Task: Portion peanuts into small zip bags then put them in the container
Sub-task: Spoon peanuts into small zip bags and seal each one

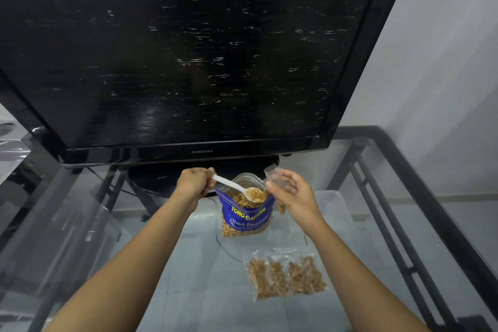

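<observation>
With several filled zip bags [287, 275] already lying on the glass counter [188, 264], the left hand [195, 182] is gripping a white spoon [237, 189] of peanuts above the blue peanut pouch [246, 219] while the right hand [289, 190] is pinching another small clear bag [272, 173]; no container is identifiable.

A large black television [188, 48] stands on a glass table [404, 197] with a dark metal frame — beyond the fingers; grey wall [444, 62] to their right.
</observation>
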Demonstrator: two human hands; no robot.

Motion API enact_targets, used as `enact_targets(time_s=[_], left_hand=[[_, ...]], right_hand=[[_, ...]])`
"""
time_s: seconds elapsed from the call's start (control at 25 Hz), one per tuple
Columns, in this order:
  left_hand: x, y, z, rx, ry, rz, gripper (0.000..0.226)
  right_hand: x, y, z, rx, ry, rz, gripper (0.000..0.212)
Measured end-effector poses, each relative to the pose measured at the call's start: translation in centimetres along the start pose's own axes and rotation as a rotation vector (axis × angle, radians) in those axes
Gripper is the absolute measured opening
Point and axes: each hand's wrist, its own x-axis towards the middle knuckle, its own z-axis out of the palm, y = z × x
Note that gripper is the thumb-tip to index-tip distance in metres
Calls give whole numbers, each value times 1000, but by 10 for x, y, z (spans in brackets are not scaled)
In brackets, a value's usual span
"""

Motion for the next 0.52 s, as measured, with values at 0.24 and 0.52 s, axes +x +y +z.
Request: enact_targets(time_s=[0.24, 0.52], left_hand=[[5, 8, -23, -29, 49, 7, 16], [-10, 57, -24, -12, 39, 183, 16]], right_hand=[[8, -6, -7, -551, -35, -154, 54], [5, -11, 11, -681, -40, -246, 56]])
